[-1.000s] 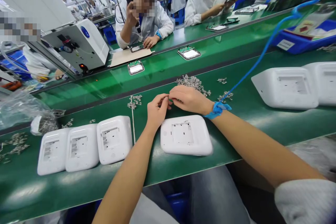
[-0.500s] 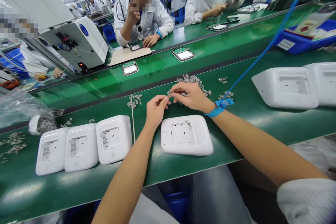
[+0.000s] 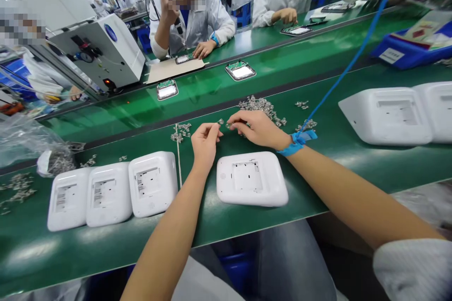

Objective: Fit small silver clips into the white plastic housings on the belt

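My left hand (image 3: 205,143) pinches a small wiry metal battery spring (image 3: 221,122) between thumb and fingertips. Just to its right, my right hand (image 3: 256,128) has thumb and forefinger closed on another small metal battery spring (image 3: 228,126). The two hands are slightly apart. A loose pile of battery springs (image 3: 262,106) lies right behind my right hand, partly covered by it. Below both hands, a white plastic housing (image 3: 226,193) rests on the green bench, its recessed compartment facing up. A blue wrist strap (image 3: 296,145) with a cord circles my right wrist.
Several white housings (image 3: 152,186) stand in a row at left, and more housings (image 3: 391,117) at right. Smaller spring clusters (image 3: 181,132) and a plastic bag (image 3: 30,143) lie on the bench. Circuit-board assemblies (image 3: 240,71) sit on the green strip beyond. Co-workers sit opposite.
My left hand has drawn left, away from my right hand, with a spring now showing at its fingertips. My right hand has hardly moved. Opposite, a co-worker's arm has reached out to the right.
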Demonstrator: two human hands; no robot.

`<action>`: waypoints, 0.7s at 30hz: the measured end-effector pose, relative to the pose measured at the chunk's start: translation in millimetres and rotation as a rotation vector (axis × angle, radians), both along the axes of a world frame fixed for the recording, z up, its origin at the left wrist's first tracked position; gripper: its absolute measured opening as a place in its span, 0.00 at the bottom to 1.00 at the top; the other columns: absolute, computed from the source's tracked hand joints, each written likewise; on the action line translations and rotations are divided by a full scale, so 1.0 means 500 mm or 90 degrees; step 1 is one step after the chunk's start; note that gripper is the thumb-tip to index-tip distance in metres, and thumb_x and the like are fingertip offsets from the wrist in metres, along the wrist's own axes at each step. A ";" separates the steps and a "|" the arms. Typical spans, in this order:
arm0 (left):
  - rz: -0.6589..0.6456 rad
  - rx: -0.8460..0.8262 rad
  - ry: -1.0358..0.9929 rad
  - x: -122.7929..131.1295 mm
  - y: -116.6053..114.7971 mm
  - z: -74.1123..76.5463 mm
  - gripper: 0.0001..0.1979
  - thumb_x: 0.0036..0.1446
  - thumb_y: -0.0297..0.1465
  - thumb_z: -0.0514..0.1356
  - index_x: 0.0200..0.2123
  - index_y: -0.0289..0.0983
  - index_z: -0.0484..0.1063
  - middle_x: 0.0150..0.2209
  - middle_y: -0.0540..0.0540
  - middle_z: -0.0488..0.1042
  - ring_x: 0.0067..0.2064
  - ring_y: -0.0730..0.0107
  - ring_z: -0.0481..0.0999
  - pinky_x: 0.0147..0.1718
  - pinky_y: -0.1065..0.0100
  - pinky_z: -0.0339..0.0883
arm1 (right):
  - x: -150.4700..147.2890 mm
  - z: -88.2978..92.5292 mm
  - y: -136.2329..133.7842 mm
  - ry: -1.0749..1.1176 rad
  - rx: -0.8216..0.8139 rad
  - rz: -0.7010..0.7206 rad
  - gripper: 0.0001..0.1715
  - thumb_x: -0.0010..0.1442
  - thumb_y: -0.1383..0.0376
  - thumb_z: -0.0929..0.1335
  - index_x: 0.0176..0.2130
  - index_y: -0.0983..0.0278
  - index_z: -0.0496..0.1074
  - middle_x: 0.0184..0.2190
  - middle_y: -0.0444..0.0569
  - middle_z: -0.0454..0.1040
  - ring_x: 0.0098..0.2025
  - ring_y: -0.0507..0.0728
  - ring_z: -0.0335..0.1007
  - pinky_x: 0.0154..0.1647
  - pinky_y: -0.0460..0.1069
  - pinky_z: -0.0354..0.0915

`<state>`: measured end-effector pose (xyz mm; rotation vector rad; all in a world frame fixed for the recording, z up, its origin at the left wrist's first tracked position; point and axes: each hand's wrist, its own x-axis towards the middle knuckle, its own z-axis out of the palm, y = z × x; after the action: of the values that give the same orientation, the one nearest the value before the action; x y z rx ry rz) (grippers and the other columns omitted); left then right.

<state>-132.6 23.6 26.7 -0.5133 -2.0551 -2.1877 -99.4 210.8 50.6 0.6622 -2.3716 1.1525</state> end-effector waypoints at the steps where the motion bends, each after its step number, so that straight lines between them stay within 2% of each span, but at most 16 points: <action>1: 0.035 -0.045 0.010 0.001 0.000 0.000 0.13 0.60 0.41 0.64 0.31 0.38 0.76 0.25 0.51 0.74 0.27 0.74 0.70 0.28 0.71 0.64 | 0.000 0.002 0.000 -0.001 -0.007 -0.004 0.09 0.67 0.68 0.63 0.41 0.64 0.73 0.35 0.48 0.78 0.28 0.53 0.73 0.34 0.49 0.68; 5: 0.118 -0.274 0.093 0.000 0.001 -0.004 0.08 0.61 0.32 0.61 0.34 0.38 0.80 0.28 0.49 0.76 0.32 0.70 0.73 0.37 0.67 0.66 | -0.006 -0.001 0.006 -0.065 -0.092 -0.019 0.10 0.66 0.67 0.64 0.41 0.64 0.75 0.35 0.50 0.78 0.33 0.56 0.76 0.34 0.50 0.70; 9: 0.110 -0.399 0.136 -0.003 0.003 -0.008 0.13 0.61 0.29 0.59 0.44 0.37 0.82 0.28 0.49 0.74 0.34 0.67 0.74 0.41 0.65 0.67 | -0.022 -0.019 0.021 -0.119 -0.210 -0.054 0.11 0.65 0.64 0.66 0.42 0.64 0.77 0.39 0.52 0.76 0.38 0.57 0.77 0.37 0.51 0.73; 12: 0.092 -0.389 0.140 -0.001 0.003 -0.010 0.10 0.60 0.29 0.59 0.40 0.38 0.82 0.30 0.48 0.75 0.32 0.68 0.72 0.38 0.66 0.66 | -0.031 -0.030 0.032 -0.147 -0.241 -0.092 0.11 0.64 0.63 0.67 0.43 0.64 0.77 0.40 0.51 0.74 0.34 0.55 0.76 0.36 0.50 0.74; 17: 0.099 -0.306 0.140 -0.007 0.005 -0.020 0.07 0.58 0.29 0.60 0.30 0.39 0.78 0.30 0.49 0.76 0.30 0.70 0.70 0.34 0.66 0.64 | -0.034 -0.030 0.040 -0.178 -0.260 -0.109 0.21 0.59 0.64 0.71 0.52 0.65 0.73 0.32 0.46 0.76 0.28 0.53 0.73 0.34 0.50 0.74; 19: 0.111 -0.277 0.137 -0.012 0.004 -0.017 0.07 0.59 0.29 0.60 0.29 0.40 0.76 0.29 0.49 0.75 0.30 0.69 0.71 0.34 0.67 0.63 | -0.034 -0.025 0.039 -0.183 -0.258 -0.114 0.18 0.58 0.64 0.72 0.48 0.66 0.75 0.30 0.47 0.77 0.29 0.54 0.73 0.33 0.50 0.73; 21: 0.139 -0.263 0.182 -0.007 0.000 -0.001 0.07 0.60 0.29 0.58 0.30 0.39 0.75 0.30 0.49 0.75 0.31 0.68 0.71 0.35 0.66 0.63 | -0.028 -0.017 0.036 -0.166 -0.216 -0.118 0.13 0.59 0.63 0.72 0.43 0.66 0.77 0.33 0.50 0.79 0.32 0.56 0.74 0.33 0.50 0.72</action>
<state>-136.0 23.7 26.2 -0.5644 -2.2740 -1.4776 -113.2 228.7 42.2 0.1835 -2.2962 1.5845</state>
